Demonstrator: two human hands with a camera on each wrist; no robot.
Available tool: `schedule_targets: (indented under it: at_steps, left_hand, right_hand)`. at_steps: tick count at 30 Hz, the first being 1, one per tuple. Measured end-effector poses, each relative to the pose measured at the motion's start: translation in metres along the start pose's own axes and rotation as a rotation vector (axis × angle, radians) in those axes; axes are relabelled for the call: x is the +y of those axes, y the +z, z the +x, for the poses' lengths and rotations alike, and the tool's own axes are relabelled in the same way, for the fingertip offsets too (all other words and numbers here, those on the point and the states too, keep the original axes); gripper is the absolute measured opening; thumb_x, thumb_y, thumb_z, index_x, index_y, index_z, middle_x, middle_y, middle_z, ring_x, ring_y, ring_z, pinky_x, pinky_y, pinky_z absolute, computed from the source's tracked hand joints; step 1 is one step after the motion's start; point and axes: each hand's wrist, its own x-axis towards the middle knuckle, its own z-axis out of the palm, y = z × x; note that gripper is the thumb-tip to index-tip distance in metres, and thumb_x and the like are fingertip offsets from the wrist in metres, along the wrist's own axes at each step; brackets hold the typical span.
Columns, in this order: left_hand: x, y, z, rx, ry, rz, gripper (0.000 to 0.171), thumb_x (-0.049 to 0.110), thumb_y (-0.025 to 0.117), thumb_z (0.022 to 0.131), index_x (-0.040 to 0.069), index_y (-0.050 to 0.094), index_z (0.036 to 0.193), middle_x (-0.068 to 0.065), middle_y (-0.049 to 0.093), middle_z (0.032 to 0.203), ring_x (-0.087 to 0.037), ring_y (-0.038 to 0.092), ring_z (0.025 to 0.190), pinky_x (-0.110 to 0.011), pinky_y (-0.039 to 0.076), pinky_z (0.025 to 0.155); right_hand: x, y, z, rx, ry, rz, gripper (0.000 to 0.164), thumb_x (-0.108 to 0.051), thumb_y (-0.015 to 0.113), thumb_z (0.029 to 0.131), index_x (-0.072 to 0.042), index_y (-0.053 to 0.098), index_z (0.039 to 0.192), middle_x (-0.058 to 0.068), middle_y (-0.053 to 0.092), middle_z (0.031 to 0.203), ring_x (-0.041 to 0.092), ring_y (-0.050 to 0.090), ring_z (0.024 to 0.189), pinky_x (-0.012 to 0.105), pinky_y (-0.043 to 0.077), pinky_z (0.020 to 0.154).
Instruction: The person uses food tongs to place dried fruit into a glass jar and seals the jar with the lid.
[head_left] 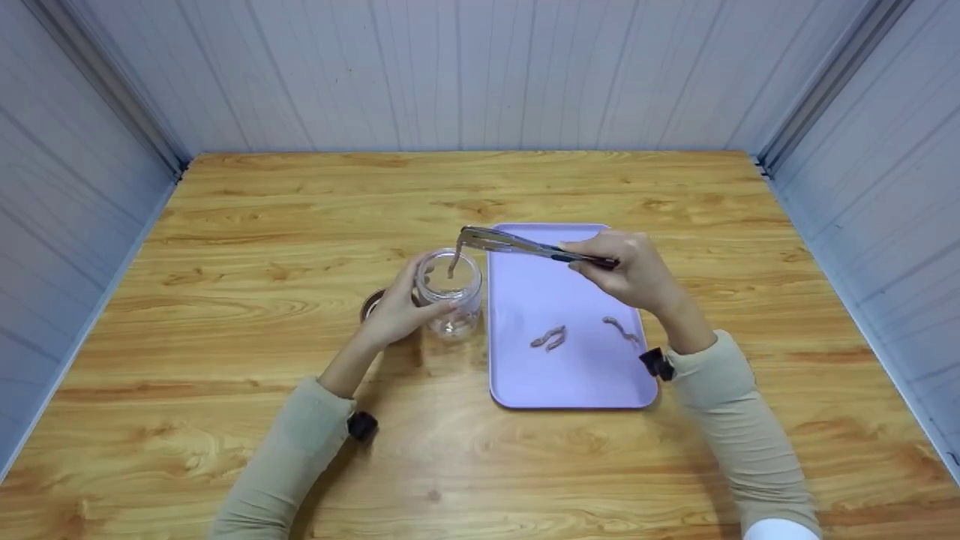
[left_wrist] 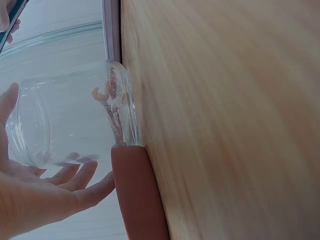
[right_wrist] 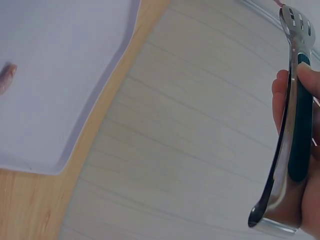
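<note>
A clear glass jar (head_left: 454, 315) stands upright on the table, and my left hand (head_left: 401, 304) grips it round the side, thumb in front. Several brown, twisted strips (left_wrist: 116, 107) lie at its bottom in the left wrist view. My right hand (head_left: 626, 266) holds metal tongs (head_left: 510, 241) with dark green grips (right_wrist: 301, 125). From the tongs' tip a thin brown strip (head_left: 454, 259) hangs down at the jar's mouth. To the right, a lilac tray (head_left: 517, 382) bears more such strips (head_left: 555, 337). What the strips are, I cannot tell.
A brown round lid (left_wrist: 137, 195) lies on the table beside the jar, partly under my left hand. The tray stands close on the jar's right. Pale panel walls (head_left: 480, 75) bound the wooden table (head_left: 300, 202) at the back and sides.
</note>
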Motion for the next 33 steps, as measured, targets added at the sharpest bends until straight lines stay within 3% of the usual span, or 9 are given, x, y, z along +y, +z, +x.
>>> schedule_targets:
  at_steps: [7,17,24,33]
  left_hand:
    - [0.001,0.000,-0.001,0.013,0.009,0.009,0.074,0.011,0.071,0.074,-0.001,0.028,0.134,-0.025,0.036,0.128,-0.034,0.035,0.117,-0.042,0.027,0.097]
    - [-0.002,0.000,0.000,-0.016,0.002,-0.018,0.073,0.012,0.069,0.077,0.001,0.025,0.135,-0.027,0.033,0.129,-0.034,0.038,0.113,-0.042,0.032,0.092]
    - [-0.001,0.000,-0.001,-0.010,0.011,-0.003,0.073,0.012,0.069,0.077,-0.001,0.026,0.134,-0.027,0.035,0.128,-0.035,0.035,0.116,-0.044,0.031,0.093]
    - [-0.004,0.000,0.000,0.002,0.034,-0.002,0.074,0.013,0.071,0.075,-0.001,0.027,0.134,-0.026,0.036,0.127,-0.036,0.035,0.116,-0.045,0.029,0.094]
  right_hand:
    - [0.031,0.014,-0.018,-0.017,-0.016,-0.014,0.026,0.009,0.069,0.068,0.002,0.068,0.092,0.005,0.061,0.065,0.011,0.038,0.050,0.021,0.029,0.045]
    - [0.033,0.018,-0.026,-0.068,-0.017,-0.016,0.028,0.011,0.070,0.067,0.004,0.067,0.094,0.005,0.058,0.065,0.013,0.036,0.048,0.020,0.027,0.043]
    - [0.011,0.002,-0.024,-0.033,-0.002,-0.006,0.034,0.017,0.068,0.063,0.005,0.066,0.095,0.013,0.062,0.071,0.017,0.041,0.050,0.024,0.031,0.045]
    - [0.010,-0.024,-0.042,-0.088,0.106,-0.047,0.032,0.016,0.067,0.066,0.008,0.064,0.097,0.012,0.060,0.070,0.013,0.038,0.047,0.021,0.029,0.043]
